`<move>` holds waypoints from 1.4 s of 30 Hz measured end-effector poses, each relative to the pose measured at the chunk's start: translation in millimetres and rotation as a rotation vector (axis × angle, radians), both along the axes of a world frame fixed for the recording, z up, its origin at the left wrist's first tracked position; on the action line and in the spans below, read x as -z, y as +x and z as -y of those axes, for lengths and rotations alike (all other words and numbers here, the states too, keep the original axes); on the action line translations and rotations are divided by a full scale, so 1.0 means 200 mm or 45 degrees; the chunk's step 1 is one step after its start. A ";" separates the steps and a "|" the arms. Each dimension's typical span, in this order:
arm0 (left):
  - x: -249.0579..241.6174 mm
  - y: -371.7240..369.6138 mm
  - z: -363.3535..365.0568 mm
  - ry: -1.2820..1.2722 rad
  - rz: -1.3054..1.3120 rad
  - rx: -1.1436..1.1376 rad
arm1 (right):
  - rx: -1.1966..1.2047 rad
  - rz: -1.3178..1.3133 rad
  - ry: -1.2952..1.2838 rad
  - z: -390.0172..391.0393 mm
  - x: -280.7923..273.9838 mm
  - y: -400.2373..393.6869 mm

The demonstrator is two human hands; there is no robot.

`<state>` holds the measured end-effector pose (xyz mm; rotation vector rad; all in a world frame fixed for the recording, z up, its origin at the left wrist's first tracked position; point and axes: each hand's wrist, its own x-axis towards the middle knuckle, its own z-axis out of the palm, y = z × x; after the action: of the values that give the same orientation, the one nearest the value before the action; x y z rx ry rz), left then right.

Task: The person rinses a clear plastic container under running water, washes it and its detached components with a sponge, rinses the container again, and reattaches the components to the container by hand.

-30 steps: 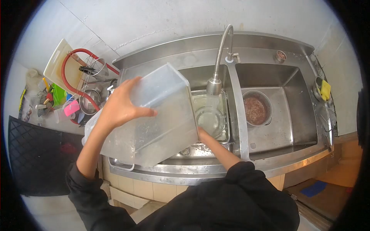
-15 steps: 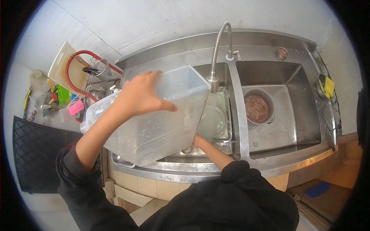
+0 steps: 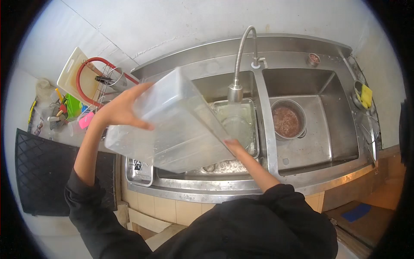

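Observation:
A large translucent plastic container is held tilted over the left sink basin. My left hand grips its upper left side, thumb and fingers spread across the plastic. At the lower right rim, my right hand is closed on the edge, with part of its fingers hidden behind the wall. Just right of the container hangs the faucet's spray head, and what looks like water falls from it. Below, a rectangular metal tray lies in the basin with a clear round dish in it.
A pot of reddish-brown contents sits in the right basin. A small metal tray rests at the counter's left end. Further left are a dish rack with a red hose and a cutting board. A yellow sponge is at right.
The container has turned and tipped, its base end rising toward the faucet side. My left hand has shifted left and down with it; my right hand has moved up and right along the rim.

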<state>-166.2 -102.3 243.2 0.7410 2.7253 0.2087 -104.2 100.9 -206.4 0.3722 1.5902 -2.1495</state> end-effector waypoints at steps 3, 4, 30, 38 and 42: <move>0.18 -0.04 0.21 0.107 0.194 -0.016 | 0.062 0.114 0.193 -0.25 -0.18 0.07; 0.26 -0.06 0.27 0.210 0.259 -0.046 | 0.042 0.229 0.083 -0.30 -0.20 0.09; 1.08 -0.63 0.05 1.001 0.040 -0.162 | 0.410 0.318 0.167 -0.47 -0.24 0.34; 1.25 -0.58 -0.02 1.386 0.390 -0.137 | 0.321 0.234 0.135 -0.62 -0.85 0.60; 1.29 -0.65 -0.01 1.539 0.471 -0.211 | 0.278 0.210 0.083 -0.60 -0.93 0.61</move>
<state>-296.0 -100.8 -14.8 0.6046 2.0738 1.8863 17.5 221.5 -19.6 0.7552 1.5910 -2.1624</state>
